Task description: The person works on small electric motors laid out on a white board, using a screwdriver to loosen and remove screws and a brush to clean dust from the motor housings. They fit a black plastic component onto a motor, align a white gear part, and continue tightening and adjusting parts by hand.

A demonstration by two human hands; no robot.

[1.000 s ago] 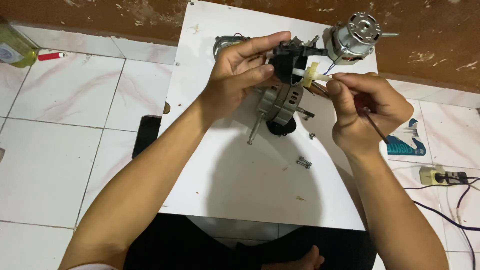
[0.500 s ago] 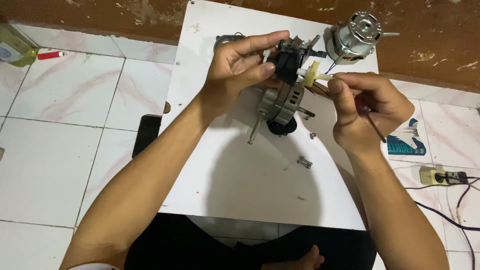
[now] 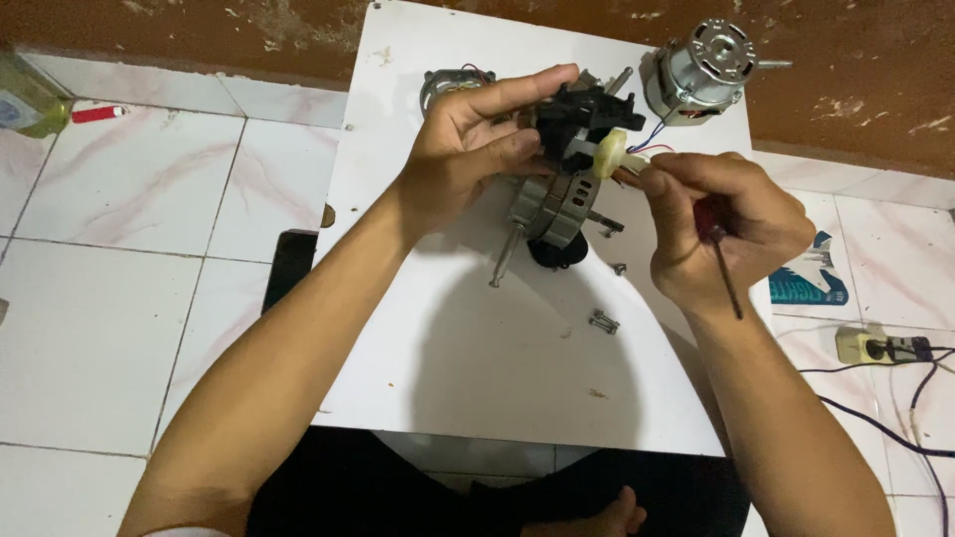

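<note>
My left hand (image 3: 473, 149) grips a small electric fan motor (image 3: 557, 194) with a black plastic top part and a metal shaft, held just above the white board (image 3: 497, 368). My right hand (image 3: 726, 229) is closed around a screwdriver (image 3: 718, 249) with a dark red handle, its shaft sticking down out of the fist. The fingertips of that hand pinch something small next to a cream plastic piece (image 3: 609, 154) on the motor's right side. What the fingertips pinch is hidden.
A second, silver motor (image 3: 701, 70) lies at the board's far right corner, and another round part (image 3: 448, 85) at the back. Loose screws (image 3: 603, 321) lie on the board. A power strip (image 3: 885, 348) with cables sits on the tiled floor, right.
Both hands and the motor stay almost still; the right hand's fingertips have shifted slightly at the cream piece.
</note>
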